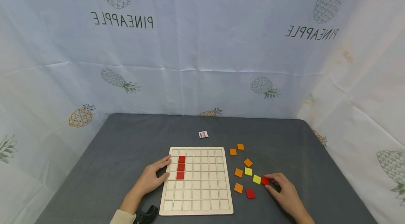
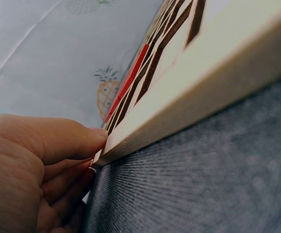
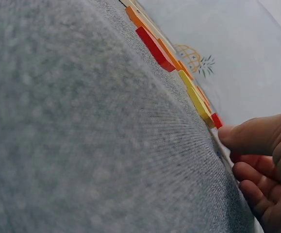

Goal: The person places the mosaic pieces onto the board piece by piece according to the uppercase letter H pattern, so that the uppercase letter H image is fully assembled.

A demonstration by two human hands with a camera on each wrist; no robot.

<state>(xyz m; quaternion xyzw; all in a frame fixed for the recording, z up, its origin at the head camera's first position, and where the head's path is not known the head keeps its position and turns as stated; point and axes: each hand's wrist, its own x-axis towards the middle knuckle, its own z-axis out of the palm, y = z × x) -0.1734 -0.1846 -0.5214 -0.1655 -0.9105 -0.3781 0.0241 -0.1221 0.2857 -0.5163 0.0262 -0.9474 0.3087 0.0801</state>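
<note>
Red, flat and square is the held tile (image 1: 265, 180) that we see in the head view, lying right of the board (image 1: 196, 194), which is pale, gridded and wood-coloured, with three red squares (image 1: 181, 167) down its second column. The right hand (image 1: 283, 192) pinches the held tile between thumb and finger; the left hand (image 1: 150, 181), well apart from it, rests thumb and fingers spread against the board's left edge. Between the board's right edge and the held tile we find orange tiles (image 1: 238, 172), yellow tiles (image 1: 257, 179) and a loose red tile (image 1: 250, 193) (the nearest to us). Dark table (image 1: 136, 136) stretches past the board's far edge, around a small card (image 1: 203, 134).

In the left wrist view we see the left thumb touching the board's edge, table beside it.

In the right wrist view, red shows at the right thumb's tip, just beside yellow; a wide stretch of table lies alongside.
</note>
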